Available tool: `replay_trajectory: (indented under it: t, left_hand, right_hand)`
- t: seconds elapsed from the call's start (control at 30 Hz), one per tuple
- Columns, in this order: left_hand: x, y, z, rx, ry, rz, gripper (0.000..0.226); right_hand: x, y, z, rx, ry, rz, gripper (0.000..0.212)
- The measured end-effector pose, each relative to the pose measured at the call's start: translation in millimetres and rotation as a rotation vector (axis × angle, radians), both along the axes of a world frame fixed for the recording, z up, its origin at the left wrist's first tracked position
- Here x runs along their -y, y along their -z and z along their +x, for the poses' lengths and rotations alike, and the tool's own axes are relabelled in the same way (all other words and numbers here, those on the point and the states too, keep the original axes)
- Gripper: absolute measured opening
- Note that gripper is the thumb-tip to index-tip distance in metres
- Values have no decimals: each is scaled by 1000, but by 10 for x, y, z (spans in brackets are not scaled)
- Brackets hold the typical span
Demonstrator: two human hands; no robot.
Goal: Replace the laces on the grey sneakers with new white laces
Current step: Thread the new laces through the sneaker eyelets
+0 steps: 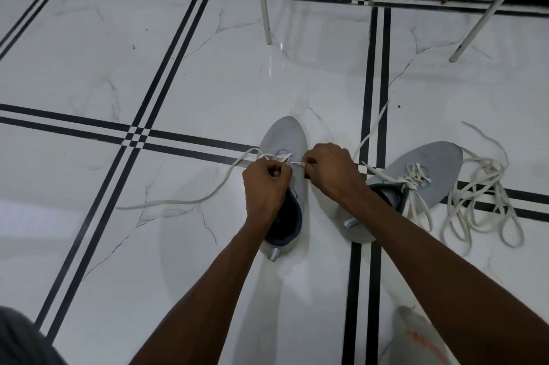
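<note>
On the tiled floor (208, 73), both hands, left (266, 186) and right (329, 170), pinch the limp, light lace (208, 199) at the shoe (283, 138)'s eyelets, its slack trailing toward eight o'clock; best gripped near the stiff tip.

Left hand (265, 186) and right hand (328, 170) each pinch the white lace (190, 201) over the centre grey sneaker (285, 138). Second sneaker (430, 171) lies right, laced; loose laces (481, 201) beside it on tiled floor (148, 67).

Home interior, glossy white marble-look floor tiles (208, 73), metal rack legs (265, 8)
</note>
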State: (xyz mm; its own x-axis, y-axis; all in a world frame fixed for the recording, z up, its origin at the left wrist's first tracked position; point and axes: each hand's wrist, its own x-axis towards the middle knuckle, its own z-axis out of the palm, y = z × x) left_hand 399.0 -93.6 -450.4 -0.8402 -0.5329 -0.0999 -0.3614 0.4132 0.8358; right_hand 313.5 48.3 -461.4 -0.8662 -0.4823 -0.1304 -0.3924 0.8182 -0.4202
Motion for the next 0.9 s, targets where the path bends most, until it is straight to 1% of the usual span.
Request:
replay_trajectory:
  t: [0.07, 0.1, 0.13, 0.2, 0.23, 0.27, 0.33, 0.4, 0.43, 0.47, 0.53, 0.57, 0.67, 0.7, 0.77, 0.8, 0.83, 0.87, 0.9]
  left_hand:
    - [26, 22, 18, 11, -16, 17, 31]
    - [39, 20, 32, 20, -21, 21, 32]
    - [50, 23, 33, 26, -28, 18, 31]
    - [72, 40, 16, 31, -35, 15, 28]
    - [65, 31, 26, 35, -38, 12, 26]
    - [65, 13, 34, 21, -37, -6, 22]
    - [78, -19, 48, -31, -19, -62, 5]
    - [88, -35, -5, -45, 65, -147, 34]
    - [83, -49, -66, -57, 139, -177, 42]
    - [71, -61, -135, -57, 217, -188, 41]
    - [84, -109, -252, -65, 289, -183, 25]
    - [117, -130, -281, -72, 276, -164, 19]
    - [270, -123, -327, -102, 216, -147, 12]
    - [297, -128, -330, -105, 247, -122, 17]
    - [265, -167, -344, -112, 360, -46, 40]
    - [214, -205, -359, -127, 412, -30, 39]
    - [153, -258, -365, -138, 437, -41, 29]
    - [126, -277, -383, -150, 419, -82, 15]
    - [125, -302, -406, -161, 352, -121, 9]
  right_hand:
    - [-215, 24, -152, 21, 164, 173, 12]
    - [-325, 29, -204, 32, 249, 208, 12]
    - [-393, 36, -251, 25, 276, 218, 14]
    - [-398, -31, -271, -34, 246, 188, 15]
    - [-380, -65, -269, -19, 215, 120, 15]
    - [-346, -118, -262, 39, 183, -7, 15]
    - [-283, -184, -217, 180, 107, -229, 12]
    - [-240, -232, -181, 227, 60, -301, 12]
    - [-217, -268, -178, 246, 60, -337, 11]
    - [-182, -319, -176, 273, 66, -387, 10]
    - [-141, -403, -181, 319, 99, -482, 7]
    - [-147, -430, -192, 338, 125, -522, 8]
    - [-232, -482, -244, 398, 214, -610, 9]
    - [-258, -497, -253, 424, 229, -627, 10]
    - [-278, -520, -249, 466, 231, -654, 13]
    - [-264, -535, -239, 480, 225, -663, 14]
    - [-246, -547, -223, 495, 227, -668, 17]
    - [-236, -563, -211, 511, 240, -670, 20]
    - [-251, -581, -209, 523, 261, -673, 23]
